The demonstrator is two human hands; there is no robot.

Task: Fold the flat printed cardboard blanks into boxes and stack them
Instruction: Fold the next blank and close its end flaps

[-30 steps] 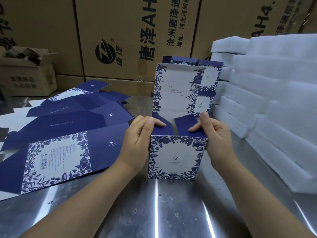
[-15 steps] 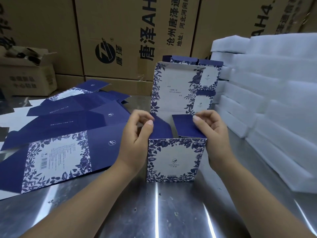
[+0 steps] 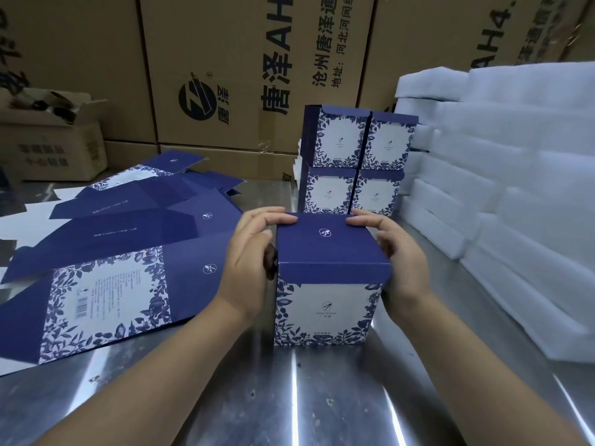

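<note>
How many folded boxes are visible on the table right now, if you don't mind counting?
5. One box stands between both hands. Four are stacked behind it: upper left, upper right, lower left, lower right. More may be hidden behind those.

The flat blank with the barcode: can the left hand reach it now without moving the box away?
Probably yes. The flat blank lies directly beside the left hand on the table, with nothing between them; the hand must only release the box.
</note>
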